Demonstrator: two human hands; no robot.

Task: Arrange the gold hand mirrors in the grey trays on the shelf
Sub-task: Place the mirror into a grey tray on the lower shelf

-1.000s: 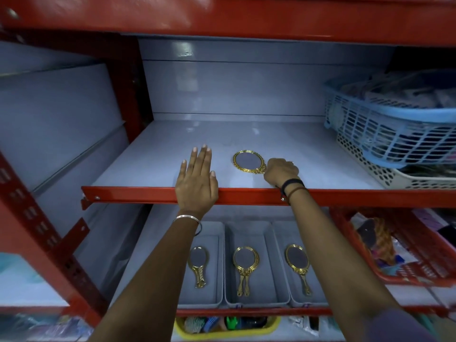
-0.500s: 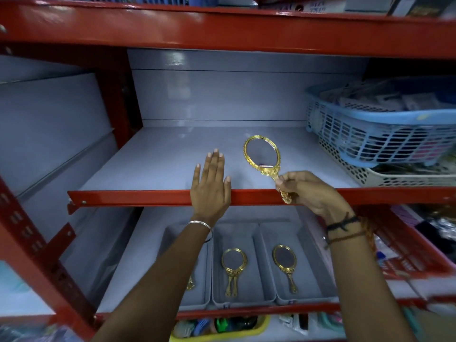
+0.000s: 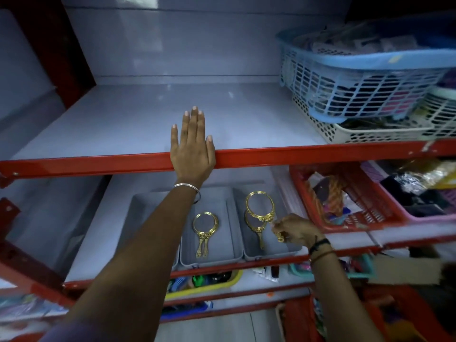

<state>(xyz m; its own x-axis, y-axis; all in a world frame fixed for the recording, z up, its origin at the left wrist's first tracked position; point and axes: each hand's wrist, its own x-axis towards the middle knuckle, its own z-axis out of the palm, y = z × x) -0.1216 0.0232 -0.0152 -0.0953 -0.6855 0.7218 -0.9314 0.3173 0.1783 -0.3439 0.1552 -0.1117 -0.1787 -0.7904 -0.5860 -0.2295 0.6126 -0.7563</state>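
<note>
From the head camera, the left hand (image 3: 193, 146) lies flat with fingers spread and straight, palm down over the red front rail of the upper shelf (image 3: 283, 154), its fingertips resting on the pale grey shelf board; a silver bangle (image 3: 186, 186) circles that wrist. On the shelf below, three grey trays sit side by side along the front edge. The left tray (image 3: 138, 206) is largely hidden behind the left forearm, so its contents cannot be made out. The middle tray (image 3: 222, 243) holds gold hand mirrors (image 3: 204, 227) lying flat, oval head toward the back and handles toward the front; two handles show, so it looks like a pair stacked closely. In the right tray (image 3: 278, 248) one mirror (image 3: 256, 230) lies flat on the floor of the tray, handle pointing forward. Just above it the right hand (image 3: 296, 230) is closed around the handle of another gold mirror (image 3: 259, 206), fingers pinching it near the ornate neck, with the oval head held over the back half of that tray and overlapping the head of the mirror beneath. Dark bands sit on the right wrist. On the upper shelf at right, a blue basket (image 3: 357, 90) is stacked on a white perforated basket (image 3: 345, 134). A red basket (image 3: 345, 218) full of mixed items stands beside the right tray.
</note>
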